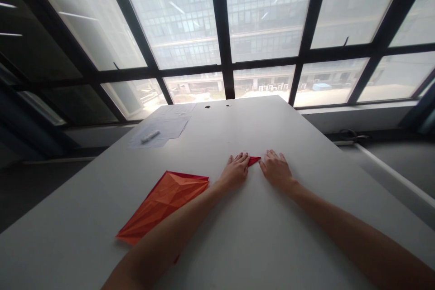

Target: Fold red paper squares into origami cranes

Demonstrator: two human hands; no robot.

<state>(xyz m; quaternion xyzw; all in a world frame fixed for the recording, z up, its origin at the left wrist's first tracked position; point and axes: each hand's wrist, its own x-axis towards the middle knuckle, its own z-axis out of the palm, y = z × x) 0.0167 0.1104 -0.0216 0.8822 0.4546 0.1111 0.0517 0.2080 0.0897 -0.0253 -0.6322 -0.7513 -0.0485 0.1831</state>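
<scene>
My left hand (234,171) lies flat on the white table, its fingertips at the edge of a small red paper point (253,161). That point pokes out from beside the hand, and any part beneath the fingers is hidden. My right hand (276,170) rests palm down just to the right of the red point, with its fingers spread and nothing in them. Further left, a large orange sheet creased in many facets (163,204) lies on the table with a dark red edge. My left forearm covers its lower right part, and a sliver of red shows below that forearm.
The white table (258,131) runs toward a tall dark-framed window (265,18). Printed papers (163,128) lie at its far left with a white marker (150,136) on them. Two small holes (207,107) mark the far end. The floor lies beyond the table edges.
</scene>
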